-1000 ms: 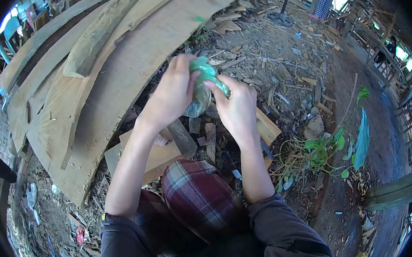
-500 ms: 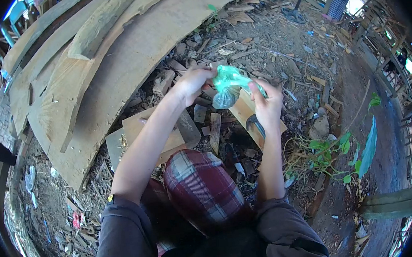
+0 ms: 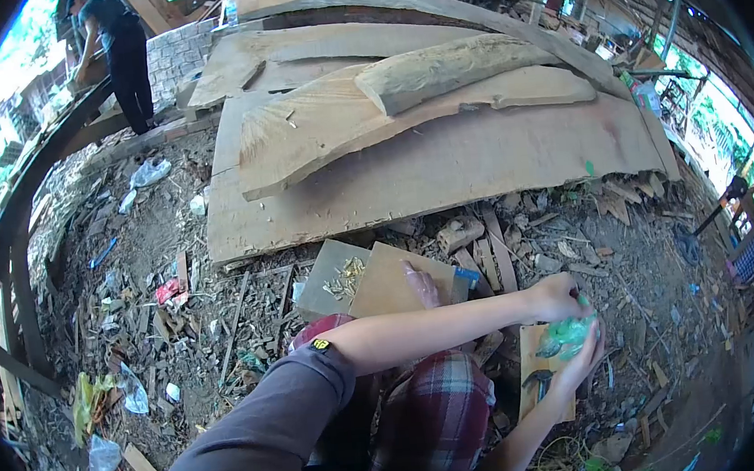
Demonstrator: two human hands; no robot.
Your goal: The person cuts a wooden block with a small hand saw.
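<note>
The person is gripping a green bag between both hands, left hand closed on its top and right hand cupping it from below, low over a small board at the near right, apparently working it open, which calls for a steady pinch.

No readable text, labels or numbers anywhere

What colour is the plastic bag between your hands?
Translucent green: the plastic bag shows best in the head view, held between the left hand and right hand.
</note>
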